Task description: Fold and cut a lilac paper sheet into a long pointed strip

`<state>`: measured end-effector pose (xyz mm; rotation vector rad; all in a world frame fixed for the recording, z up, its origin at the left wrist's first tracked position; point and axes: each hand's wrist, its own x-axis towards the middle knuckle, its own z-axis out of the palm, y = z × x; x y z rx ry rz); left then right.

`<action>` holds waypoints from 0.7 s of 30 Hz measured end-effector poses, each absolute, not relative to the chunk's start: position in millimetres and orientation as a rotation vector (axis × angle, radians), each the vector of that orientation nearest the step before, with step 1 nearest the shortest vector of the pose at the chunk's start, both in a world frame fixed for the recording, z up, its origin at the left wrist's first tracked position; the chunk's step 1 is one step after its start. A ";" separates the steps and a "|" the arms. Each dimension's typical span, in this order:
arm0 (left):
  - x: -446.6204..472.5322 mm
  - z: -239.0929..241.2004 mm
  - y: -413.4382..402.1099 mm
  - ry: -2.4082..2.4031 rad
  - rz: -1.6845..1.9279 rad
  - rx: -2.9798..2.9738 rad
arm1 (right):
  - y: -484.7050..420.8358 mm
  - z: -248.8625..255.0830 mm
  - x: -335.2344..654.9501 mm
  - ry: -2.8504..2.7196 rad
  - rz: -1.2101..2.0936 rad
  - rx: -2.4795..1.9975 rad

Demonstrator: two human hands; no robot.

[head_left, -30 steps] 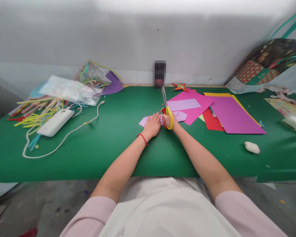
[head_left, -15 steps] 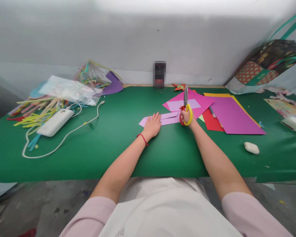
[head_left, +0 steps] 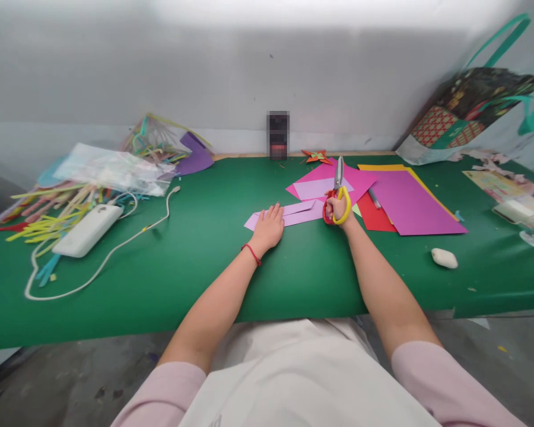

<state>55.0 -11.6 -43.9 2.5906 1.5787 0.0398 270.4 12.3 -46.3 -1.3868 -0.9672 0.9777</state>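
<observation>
A folded strip of light purple paper (head_left: 300,214) lies flat on the green table, its left end coming to a point. My left hand (head_left: 269,228) rests on its left part with the fingers stretched out. At the strip's right end my right hand (head_left: 337,209) is closed around a pair of scissors (head_left: 339,172) with red and yellow handles. The scissors' blades point away from me and look closed. Behind the strip lies a bright pink sheet (head_left: 363,179) with a smaller lilac piece (head_left: 307,189) on it.
Purple (head_left: 420,204), orange and red (head_left: 376,218) sheets lie at right, with a pen (head_left: 374,198) and a white case (head_left: 444,258). Leftward are a white power bank (head_left: 88,231) with its cable and many paper strips (head_left: 48,219). A bag (head_left: 463,118) stands at the back right.
The view has shifted and tilted slightly, so the table's contents sit further left. Both hands stay at the lilac strip, and the scissors lean slightly more to the right.
</observation>
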 end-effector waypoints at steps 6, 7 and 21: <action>54.8 -44.3 -11.1 1.570 0.038 2.603 | 10.6 -43.8 272.5 -0.936 0.972 -1.353; 54.9 -43.9 -11.1 1.568 0.033 2.605 | 10.5 -43.6 272.9 -0.934 0.981 -1.346; 55.1 -41.5 -12.0 1.564 0.015 2.607 | 17.8 -56.5 300.7 -0.903 0.938 -1.286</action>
